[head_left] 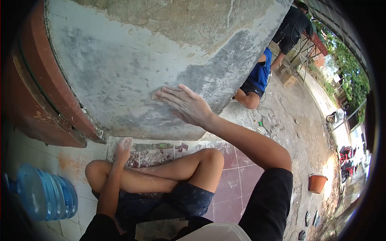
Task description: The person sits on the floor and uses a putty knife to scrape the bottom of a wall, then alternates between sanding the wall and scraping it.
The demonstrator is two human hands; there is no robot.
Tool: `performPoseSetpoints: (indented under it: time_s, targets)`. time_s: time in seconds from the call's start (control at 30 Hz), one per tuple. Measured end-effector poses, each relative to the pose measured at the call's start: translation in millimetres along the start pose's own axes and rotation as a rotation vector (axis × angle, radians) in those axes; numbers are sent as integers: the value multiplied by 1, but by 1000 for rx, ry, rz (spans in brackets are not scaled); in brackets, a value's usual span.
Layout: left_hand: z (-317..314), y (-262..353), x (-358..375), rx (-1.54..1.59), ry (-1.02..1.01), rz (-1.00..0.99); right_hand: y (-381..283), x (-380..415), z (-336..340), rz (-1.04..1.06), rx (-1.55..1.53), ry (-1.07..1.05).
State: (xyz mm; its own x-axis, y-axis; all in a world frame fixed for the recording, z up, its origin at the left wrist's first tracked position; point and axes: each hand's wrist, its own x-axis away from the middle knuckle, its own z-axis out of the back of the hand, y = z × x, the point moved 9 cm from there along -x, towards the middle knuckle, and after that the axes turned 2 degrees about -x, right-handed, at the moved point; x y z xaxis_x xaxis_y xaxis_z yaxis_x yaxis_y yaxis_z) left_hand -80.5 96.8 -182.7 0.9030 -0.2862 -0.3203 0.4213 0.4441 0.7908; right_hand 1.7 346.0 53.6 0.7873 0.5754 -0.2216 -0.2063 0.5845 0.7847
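My right hand (184, 105) is pressed flat against a grey, patchily plastered wall (132, 72), fingers together. A thin tan edge (154, 95) shows under its fingertips; the rest of that flat piece is hidden by the hand. My left hand (124, 148), whitened with dust, is beside my knee near the wall's base. Its fingers are loosely bent and apart, with nothing visible in them. On the floor along the wall lies a scraper with a green handle (163, 145), to the right of my left hand.
My crossed legs (169, 168) rest on dusty red tiles (229, 184). A blue water jug (46, 193) lies at left, below a brown door frame (38, 80). Beyond the wall are a person in blue (259, 74), another in black (293, 26) and an orange bucket (317, 183).
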Motion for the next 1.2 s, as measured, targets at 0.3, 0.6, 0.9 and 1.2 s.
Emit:
performPoseSetpoints:
  time_s: [0.3, 0.6, 0.9, 1.2]
  targets:
    - [-7, 18, -11, 50, -13, -70, -16, -49, 12, 25, -55, -4]
    - [-10, -56, -1, 170, -6, 139, -106, -170, 21, 122, 49, 117]
    - [-3, -15, 3, 197, -35, 90, -45, -58, 5, 50, -65, 17]
    - [-21, 22, -10, 131, -97, -55, -13, -18, 5, -24, -107, -72]
